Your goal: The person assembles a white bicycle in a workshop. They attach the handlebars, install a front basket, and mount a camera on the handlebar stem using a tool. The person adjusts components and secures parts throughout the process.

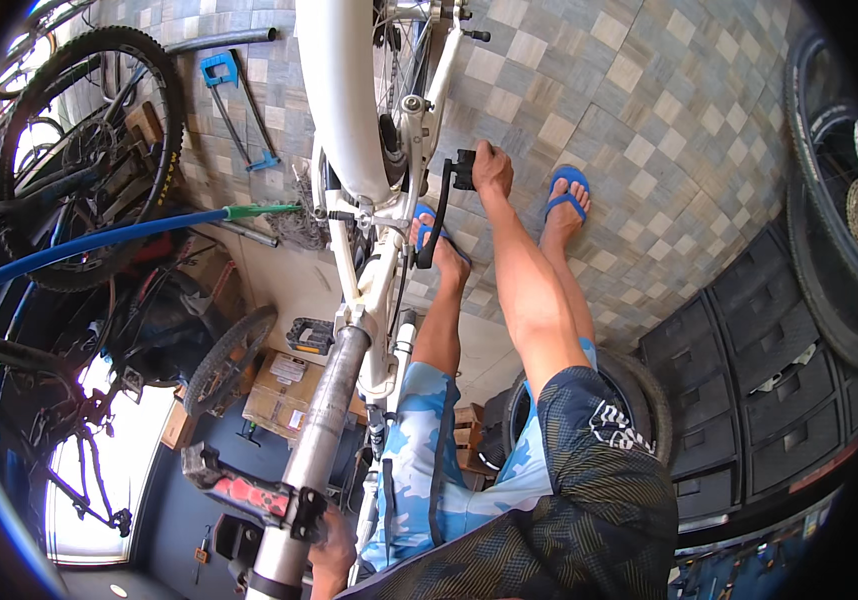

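Note:
A white bicycle frame (pixel 341 110) stands in front of me, its scuffed silver tube (pixel 325 415) rising close to the view. My right hand (pixel 492 168) is closed on the black pedal (pixel 464 170) at the end of a black crank arm (pixel 436 225). Low in the view, my left hand (pixel 331 548) is beside the silver tube, just below a black-and-red clamp-like piece (pixel 249 492). That piece and the tube hide its fingers, so I cannot tell what it grips.
A blue hacksaw (pixel 232 105) and a silver-black tube (pixel 224 40) lie on the checkered floor. Several bicycles and wheels (pixel 164 110) crowd the left, where a blue pole (pixel 99 243) crosses. Black drawers (pixel 749 370) and more wheels (pixel 814 200) stand right. A cardboard box (pixel 284 392) sits behind.

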Demonstrator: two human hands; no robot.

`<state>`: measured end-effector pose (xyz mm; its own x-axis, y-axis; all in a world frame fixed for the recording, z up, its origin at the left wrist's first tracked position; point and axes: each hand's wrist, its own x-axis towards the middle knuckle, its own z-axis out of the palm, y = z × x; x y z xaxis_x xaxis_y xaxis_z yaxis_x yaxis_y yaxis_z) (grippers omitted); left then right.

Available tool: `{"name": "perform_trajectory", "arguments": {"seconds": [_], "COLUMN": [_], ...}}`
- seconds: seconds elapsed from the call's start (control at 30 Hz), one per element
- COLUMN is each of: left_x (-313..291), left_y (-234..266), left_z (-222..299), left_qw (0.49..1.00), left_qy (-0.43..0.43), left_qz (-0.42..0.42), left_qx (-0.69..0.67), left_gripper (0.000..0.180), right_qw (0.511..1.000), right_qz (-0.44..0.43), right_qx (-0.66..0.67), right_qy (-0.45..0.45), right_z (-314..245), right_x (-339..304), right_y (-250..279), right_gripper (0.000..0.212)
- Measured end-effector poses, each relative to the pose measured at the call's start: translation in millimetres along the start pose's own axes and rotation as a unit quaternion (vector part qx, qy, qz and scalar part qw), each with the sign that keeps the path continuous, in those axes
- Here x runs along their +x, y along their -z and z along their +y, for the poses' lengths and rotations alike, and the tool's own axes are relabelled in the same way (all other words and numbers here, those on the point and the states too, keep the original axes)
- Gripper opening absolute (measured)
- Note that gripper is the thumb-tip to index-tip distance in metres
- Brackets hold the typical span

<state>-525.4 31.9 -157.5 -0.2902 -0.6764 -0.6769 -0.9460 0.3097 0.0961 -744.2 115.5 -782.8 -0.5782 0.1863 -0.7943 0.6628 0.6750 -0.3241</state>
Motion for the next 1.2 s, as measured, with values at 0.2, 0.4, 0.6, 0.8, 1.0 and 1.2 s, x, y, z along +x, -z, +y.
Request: {"name": "perform_trajectory", "arguments": {"seconds": [0.2,0.4,0.6,0.8,1.0,1.2], "left_x": [20,5,16,22,20,20], "left_y": [-6,-13,-10,-9,-9,-13], "left_z": [27,0,27,16,7,23], "left_qw": [0.968,0.980,0.966,0.975,0.976,0.966], "left_qy": [0.098,0.043,0.088,0.049,0.034,0.035], "left_qz": [0.090,0.088,0.096,0.102,0.088,0.076], "left_qx": [-0.215,-0.174,-0.225,-0.190,-0.197,-0.244], "left_gripper": [0.012,0.013,0.011,0.010,0.012,0.012], "right_qw": [0.991,0.931,0.951,0.968,0.969,0.971], "right_qz": [-0.057,-0.300,-0.103,-0.145,-0.159,-0.187], "right_qx": [0.120,0.201,-0.112,-0.011,0.113,0.142], "right_qy": [0.007,0.060,0.271,0.206,0.150,0.052], "right_z": [14,13,-3,-13,25,38], "right_x": [3,-11,-25,-31,-24,-14], "right_y": [11,61,62,79,80,71], "right_gripper": [0.065,0.065,0.072,0.071,0.063,0.052]}}
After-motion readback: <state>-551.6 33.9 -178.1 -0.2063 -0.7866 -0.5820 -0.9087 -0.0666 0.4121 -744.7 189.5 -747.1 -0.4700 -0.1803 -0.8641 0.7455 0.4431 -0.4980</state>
